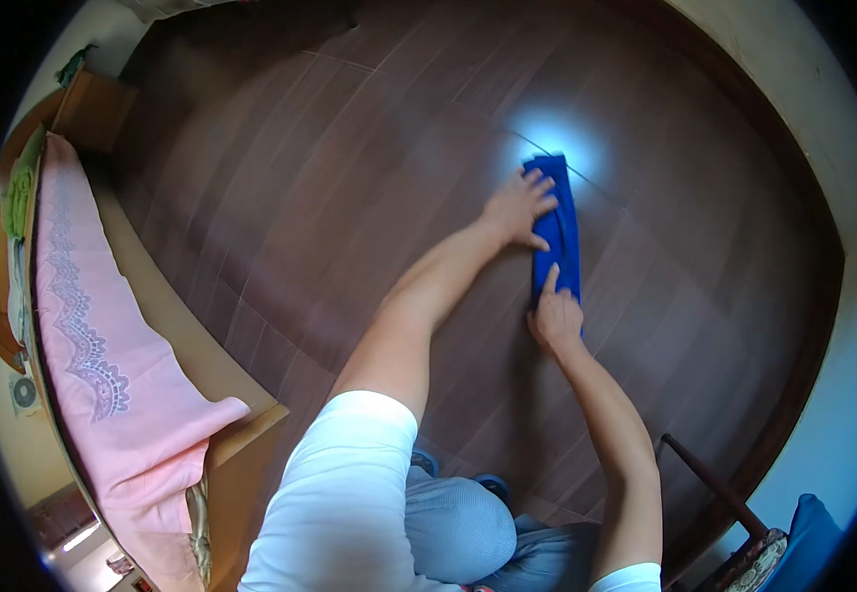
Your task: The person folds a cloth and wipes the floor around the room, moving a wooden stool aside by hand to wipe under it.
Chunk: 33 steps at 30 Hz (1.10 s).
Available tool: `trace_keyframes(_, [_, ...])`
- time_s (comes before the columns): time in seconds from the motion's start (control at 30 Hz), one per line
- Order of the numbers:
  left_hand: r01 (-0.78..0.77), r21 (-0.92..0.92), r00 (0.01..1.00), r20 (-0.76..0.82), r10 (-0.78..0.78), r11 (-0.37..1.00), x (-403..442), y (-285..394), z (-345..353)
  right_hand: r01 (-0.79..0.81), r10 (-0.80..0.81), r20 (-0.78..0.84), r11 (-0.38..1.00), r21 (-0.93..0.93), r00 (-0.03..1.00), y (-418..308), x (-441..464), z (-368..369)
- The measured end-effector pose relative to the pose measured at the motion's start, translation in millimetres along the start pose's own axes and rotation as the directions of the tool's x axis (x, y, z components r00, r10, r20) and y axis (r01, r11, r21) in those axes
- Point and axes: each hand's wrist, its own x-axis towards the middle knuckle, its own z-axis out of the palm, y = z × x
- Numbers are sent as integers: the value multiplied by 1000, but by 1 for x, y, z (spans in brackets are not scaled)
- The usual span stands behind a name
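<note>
A long, narrow strip of folded blue cloth [569, 259], possibly a garment, lies on the dark wood-look floor [369, 187]. Spread across its far part is my left hand [521, 209], open, with the fingertips resting on the fabric. At the near end, my right hand [556, 318] has its index finger stretched along the cloth. Its other fingers are bent against the fabric, and their tips are hidden. A dark crease runs along the middle of the strip.
A bed with a pink patterned sheet [103, 335] and a wooden side [241, 439] stands at left. A wooden chair's leg [710, 483] is at lower right, near the wall [833, 395]. Bright light [557, 133] reflects off the floor beyond the cloth.
</note>
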Motion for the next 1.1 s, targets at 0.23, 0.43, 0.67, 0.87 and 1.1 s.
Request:
trace_keyframes(0.23, [369, 54, 928, -79, -364, 928, -37, -113, -17, 90, -124, -206, 982, -167, 971, -61, 73, -21])
trace_keyframes(0.43, [448, -96, 890, -51, -454, 889, -49, -143, -27, 150, -178, -182, 976, -158, 967, -48, 81, -35])
trace_keyframes(0.67, [157, -223, 985, -34, -168, 962, -138, -121, -6, 401, -455, -115, 860, -316, 883, -15, 16, -3])
trace_keyframes(0.87, [149, -337, 988, 7, -155, 930, -272, 11, 15, 615, -622, 101, 713, -338, 776, 25, -109, 53])
trace_keyframes(1.1, [280, -453, 957, 60, -285, 846, -399, 166, 32, 729, -644, 354, 647, -223, 679, 62, -212, 95])
